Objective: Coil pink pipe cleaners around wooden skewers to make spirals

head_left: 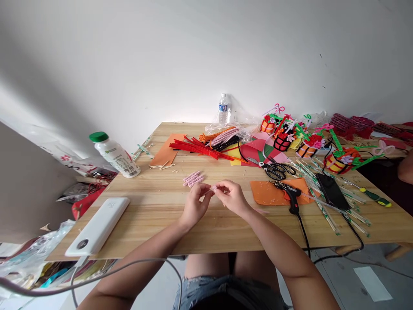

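My left hand point(194, 203) and my right hand point(231, 196) meet above the middle of the wooden table point(155, 206). Both pinch a small pink pipe-cleaner piece point(213, 188) between their fingertips. Just beyond the hands lies a small pile of short pink coiled pieces point(192, 178). A bundle of red, orange, pink and black pipe cleaners point(209, 144) lies farther back on coloured paper sheets.
A glue gun point(288, 196) rests on an orange sheet at the right, with scissors point(276, 170), a black phone point(332, 191) and green sticks. Pipe-cleaner flower baskets point(306, 144) stand at the back right. A white power bank point(98, 226) and a green-capped bottle point(116, 156) sit left; a water bottle point(223, 109) stands by the wall.
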`<state>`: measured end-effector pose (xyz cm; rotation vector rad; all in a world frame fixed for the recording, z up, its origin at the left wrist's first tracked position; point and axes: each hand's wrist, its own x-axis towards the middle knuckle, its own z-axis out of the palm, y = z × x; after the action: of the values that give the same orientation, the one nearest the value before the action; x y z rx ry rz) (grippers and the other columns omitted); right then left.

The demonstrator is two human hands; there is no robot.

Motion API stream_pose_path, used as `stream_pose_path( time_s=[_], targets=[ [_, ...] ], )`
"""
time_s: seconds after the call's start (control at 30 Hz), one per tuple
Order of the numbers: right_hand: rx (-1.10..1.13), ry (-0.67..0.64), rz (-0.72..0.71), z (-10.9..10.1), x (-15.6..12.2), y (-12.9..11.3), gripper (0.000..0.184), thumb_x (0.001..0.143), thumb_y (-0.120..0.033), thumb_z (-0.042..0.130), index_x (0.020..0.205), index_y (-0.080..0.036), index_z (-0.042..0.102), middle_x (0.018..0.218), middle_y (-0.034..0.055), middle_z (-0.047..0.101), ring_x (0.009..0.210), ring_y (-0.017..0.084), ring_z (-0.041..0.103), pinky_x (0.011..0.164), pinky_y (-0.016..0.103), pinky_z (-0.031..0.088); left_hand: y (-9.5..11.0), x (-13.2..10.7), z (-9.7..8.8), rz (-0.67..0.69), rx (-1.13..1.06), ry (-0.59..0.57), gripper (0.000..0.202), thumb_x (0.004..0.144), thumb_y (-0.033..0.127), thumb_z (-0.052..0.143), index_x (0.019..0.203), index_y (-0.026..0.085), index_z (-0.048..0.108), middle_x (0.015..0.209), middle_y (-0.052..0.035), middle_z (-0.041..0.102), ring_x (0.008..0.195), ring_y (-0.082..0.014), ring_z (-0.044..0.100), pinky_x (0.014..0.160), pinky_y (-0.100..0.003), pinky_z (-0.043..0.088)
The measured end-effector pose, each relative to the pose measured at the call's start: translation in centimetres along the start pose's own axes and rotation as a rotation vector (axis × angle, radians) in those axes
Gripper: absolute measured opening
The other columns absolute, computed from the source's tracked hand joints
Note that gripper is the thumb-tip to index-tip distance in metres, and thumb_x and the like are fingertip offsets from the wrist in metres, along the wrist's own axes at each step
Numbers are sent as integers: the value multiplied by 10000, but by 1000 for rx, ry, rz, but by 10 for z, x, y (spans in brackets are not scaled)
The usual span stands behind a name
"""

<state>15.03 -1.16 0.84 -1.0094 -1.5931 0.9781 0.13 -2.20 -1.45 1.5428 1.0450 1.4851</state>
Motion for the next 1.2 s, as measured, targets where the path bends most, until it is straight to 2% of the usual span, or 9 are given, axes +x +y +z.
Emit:
stream_pose_path(
  time_s=[0.1,0.17,0.27,0.47,0.63,0.7,0.9,1.03,1.2],
  targets=[
    [24,-20,27,0,0,1,167,797,-328,617,824,-166,647,668,25,636,451,88,501,365,195,384,1,-1,-3,133,161,5,96,788,261,659,850,188,654,808,-56,638,726,-152,602,689,-278,511],
    [39,-26,38,0,0,2,181,796,-342,622,832,-166,641,639,12,616,447,85,489,358,188,378,6,-1,-3,134,136,-18,98,804,258,634,866,187,664,825,-66,639,674,-144,605,628,-264,511],
    [45,-41,31,-1,0,2,197,797,-359,630,849,-169,641,672,14,616,489,91,513,370,182,391,14,-3,-2,33,19,-34,138,812,293,624,874,172,647,780,-52,642,568,-123,604,532,-239,491],
    [40,-71,-32,-2,1,2,171,813,-332,629,864,-172,659,820,50,636,589,105,565,422,188,439,23,0,0,-269,-222,-159,321,805,444,630,874,134,584,539,10,599,475,-129,591,506,-255,498],
    [34,-52,-43,-3,1,3,147,810,-319,634,846,-179,660,820,51,634,601,111,573,428,189,448,20,5,-3,-356,-363,-246,367,771,481,666,828,130,576,557,23,569,437,-119,570,433,-248,478],
    [26,-32,-45,-3,1,2,153,795,-324,647,828,-176,661,802,48,638,607,117,580,429,194,456,17,7,-4,-328,-338,-263,369,782,488,653,824,129,583,559,15,582,446,-119,572,431,-240,467],
    [52,-3,-9,-2,0,-3,147,790,-309,639,833,-169,660,766,48,655,590,125,612,383,178,439,8,3,-5,-183,-121,-199,326,779,401,677,964,138,625,765,-70,712,712,-177,678,548,-235,500],
    [64,9,3,-1,0,-4,140,766,-297,646,814,-166,662,786,53,666,565,121,608,364,182,433,5,-3,-2,-115,-6,-74,274,767,340,686,962,169,598,743,-49,718,684,-184,700,534,-234,506],
    [50,4,19,0,-1,-4,122,755,-273,644,813,-165,650,749,42,663,515,109,580,357,187,420,7,-4,-2,1,183,-37,133,787,279,660,871,187,611,717,-29,686,620,-152,684,519,-207,487]
  ],
)
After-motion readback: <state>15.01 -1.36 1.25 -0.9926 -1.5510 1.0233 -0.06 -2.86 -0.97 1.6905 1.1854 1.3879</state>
